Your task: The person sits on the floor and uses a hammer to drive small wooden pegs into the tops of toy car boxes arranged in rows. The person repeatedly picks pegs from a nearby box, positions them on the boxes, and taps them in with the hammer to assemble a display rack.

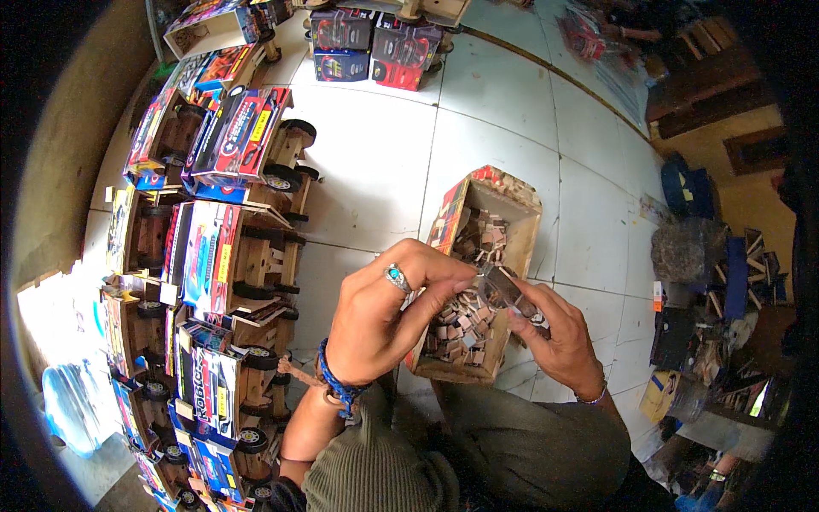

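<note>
My left hand [375,303], with a ring and a blue cord bracelet, is closed in a pinch over a wooden box. My right hand [559,337] meets it from the other side, its thumb and fingers closed on a dark, flat piece [503,292] with a shiny edge. Its exact kind is hard to make out. The left fingertips touch or nearly touch its upper end; anything they pinch is too small to name. Below both hands stands the open box [517,243], with printed sides. It holds many small flat brown and pinkish chips [465,328], partly hidden by my hands.
Toy trucks with printed bodies, wooden frames and black wheels [230,141] stand in rows along the left. More printed truck bodies [375,43] are at the top. White floor tiles [367,162] surround the box. Wrapped bundles and dark boxes [691,256] are piled at the right.
</note>
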`<action>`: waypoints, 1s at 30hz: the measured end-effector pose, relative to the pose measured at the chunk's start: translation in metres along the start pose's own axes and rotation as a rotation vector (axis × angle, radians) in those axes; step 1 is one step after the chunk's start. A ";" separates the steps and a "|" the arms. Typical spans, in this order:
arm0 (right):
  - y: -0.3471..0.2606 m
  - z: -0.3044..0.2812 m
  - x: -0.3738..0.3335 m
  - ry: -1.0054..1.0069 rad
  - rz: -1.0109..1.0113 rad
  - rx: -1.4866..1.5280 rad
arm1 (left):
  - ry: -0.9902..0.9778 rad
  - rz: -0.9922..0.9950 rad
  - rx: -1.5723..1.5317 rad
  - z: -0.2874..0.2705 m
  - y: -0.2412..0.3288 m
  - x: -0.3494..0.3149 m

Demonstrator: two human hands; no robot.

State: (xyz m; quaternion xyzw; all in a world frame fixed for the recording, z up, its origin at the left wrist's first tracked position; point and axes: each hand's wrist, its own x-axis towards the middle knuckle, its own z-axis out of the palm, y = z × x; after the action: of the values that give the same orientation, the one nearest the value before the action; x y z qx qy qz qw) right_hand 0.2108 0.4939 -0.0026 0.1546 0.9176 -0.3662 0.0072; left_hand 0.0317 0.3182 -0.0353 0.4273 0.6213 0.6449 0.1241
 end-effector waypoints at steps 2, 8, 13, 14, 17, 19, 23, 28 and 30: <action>0.001 0.002 -0.003 -0.020 0.009 -0.010 | -0.033 -0.015 -0.002 -0.002 0.003 -0.001; 0.008 -0.001 -0.011 -0.135 0.018 0.042 | -0.077 -0.109 -0.086 -0.007 0.010 -0.003; 0.012 -0.009 -0.011 -0.372 0.098 0.231 | -0.099 -0.243 -0.177 -0.009 0.013 -0.006; 0.012 -0.010 -0.009 -0.410 0.116 0.253 | -0.091 -0.272 -0.192 -0.010 0.014 -0.007; 0.012 -0.010 -0.005 -0.448 0.042 0.411 | -0.219 -0.173 -0.109 -0.019 0.010 -0.005; 0.012 -0.015 -0.003 -0.502 0.056 0.387 | -0.249 -0.140 -0.094 -0.020 0.008 -0.006; 0.017 -0.021 -0.001 -0.613 0.066 0.350 | -0.256 -0.167 -0.132 -0.018 0.006 -0.009; 0.034 -0.020 -0.003 -0.516 0.049 0.266 | -0.178 -0.045 -0.051 -0.010 0.001 -0.008; 0.044 -0.028 -0.005 -0.438 0.085 0.097 | -0.117 0.011 0.028 -0.005 0.000 -0.006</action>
State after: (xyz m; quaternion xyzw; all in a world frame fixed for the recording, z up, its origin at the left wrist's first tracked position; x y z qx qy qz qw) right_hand 0.2314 0.5413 -0.0110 0.1100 0.8681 -0.4342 0.2140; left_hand 0.0321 0.3104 -0.0369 0.4692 0.6196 0.6110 0.1507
